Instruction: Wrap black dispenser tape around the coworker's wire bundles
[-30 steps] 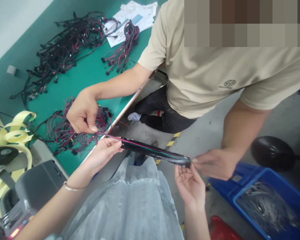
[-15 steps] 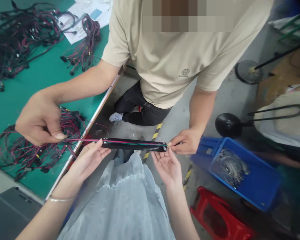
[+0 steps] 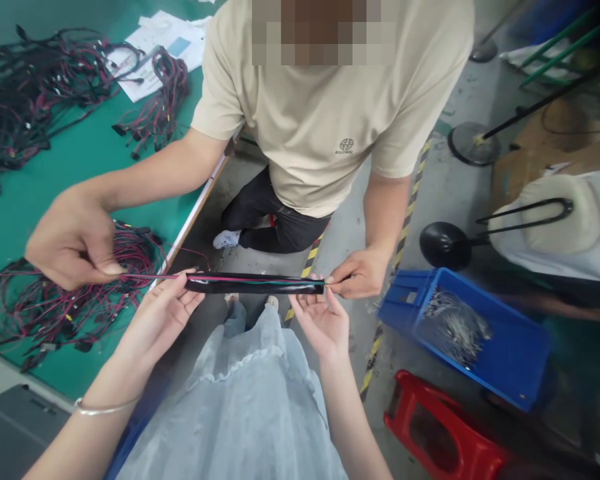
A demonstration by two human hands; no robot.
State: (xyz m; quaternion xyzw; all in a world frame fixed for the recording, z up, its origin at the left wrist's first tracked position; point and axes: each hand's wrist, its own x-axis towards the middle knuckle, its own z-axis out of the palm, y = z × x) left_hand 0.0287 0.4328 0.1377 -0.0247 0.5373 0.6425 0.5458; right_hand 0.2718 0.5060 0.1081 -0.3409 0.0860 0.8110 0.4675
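A glossy black strip that looks like tape [image 3: 255,287] stretches level in front of me, with thin pink and green wires [image 3: 150,276] lying lengthwise on it. My left hand [image 3: 167,303] pinches its left end between thumb and fingers. At the other end, my right hand [image 3: 323,323] holds the strip with the thumb at its edge and the fingers underneath, palm up. A co-worker facing me grips the wires beyond both ends: one hand [image 3: 75,240] pinches them at the left, the other hand [image 3: 360,272] at the right, close to my right thumb.
Wire harness bundles [image 3: 95,293] lie on the green table [image 3: 145,180] at left, beside white papers [image 3: 173,47]. On the right are a blue bin [image 3: 510,360] holding grey pieces, a red stool [image 3: 445,427] and a black round-ended stand [image 3: 445,245]. Striped tape [image 3: 373,360] marks the floor.
The view has shifted slightly, so the strip and all four hands appear a little further left. Both of my hands keep their hold, and the wires still lie along the strip.
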